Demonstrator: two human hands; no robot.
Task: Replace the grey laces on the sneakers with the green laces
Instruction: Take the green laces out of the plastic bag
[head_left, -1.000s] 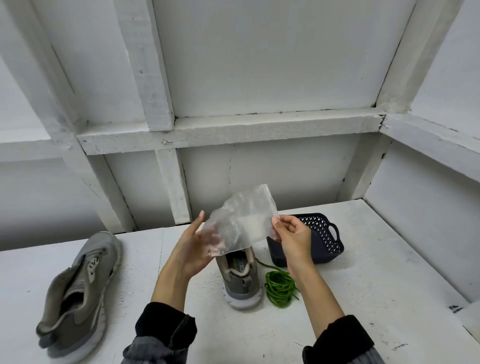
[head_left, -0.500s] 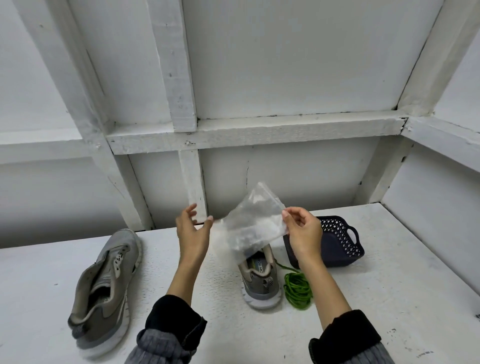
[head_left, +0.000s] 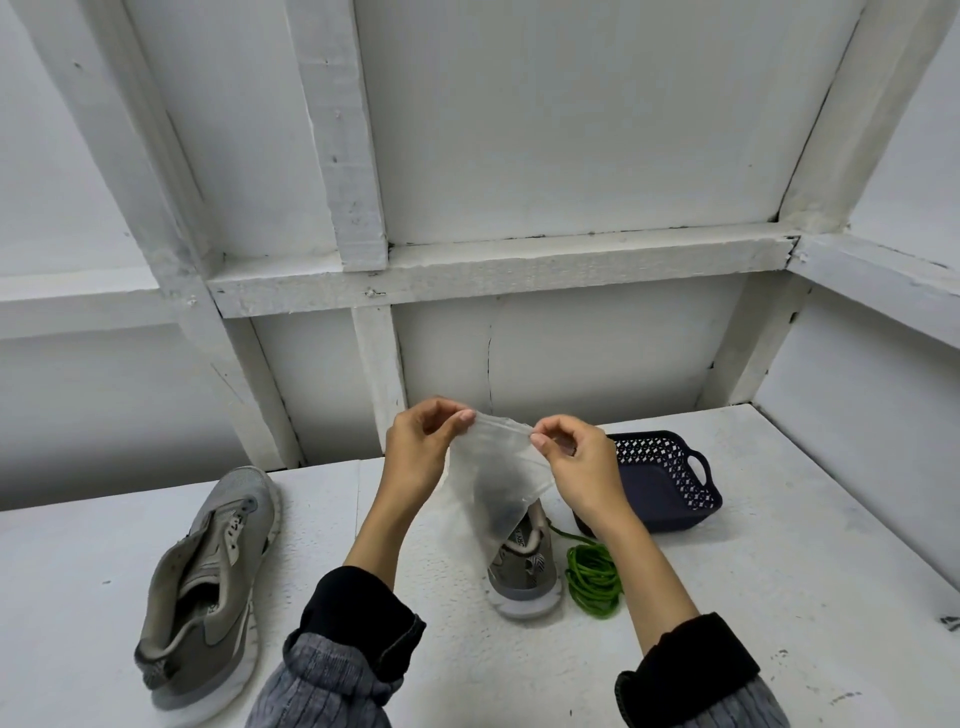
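Left hand: the left hand (head_left: 415, 457) is raised above the table (head_left: 779, 571), fingers curled, thumb and forefinger pinching the left end of the top edge of a clear bag (head_left: 498, 467).
Right hand: the right hand (head_left: 576, 467) pinches the right end of the same edge, fingers curled in; the two hands are close together, with only the stretched edge between them.
Bag: one, thin and see-through, hanging down from the pinched edge in front of the middle shoe; whether anything is inside it cannot be told.
Shoes: two grey sneakers. The left shoe (head_left: 208, 582) lies well apart on the left of the table, tilted on its side, long axis running from near-left to far-right, toe toward the wall. The middle shoe (head_left: 524, 566) stands upright, heel toward the person, long axis pointing straight away; its front half is hidden behind the bag.
Grey laces: none can be made out on either shoe; the eyelets of the left shoe look bare.
Green laces: one coiled bundle (head_left: 592, 579), on the table just beside the right flank of the middle shoe, one strand trailing away toward the basket (head_left: 670, 483).
Basket: one, dark, perforated, with a handle, on the table to the right of the right hand, behind the green laces.
Sleeves: two, dark cuffs over grey ribbed knit, at the lower edge of the view.
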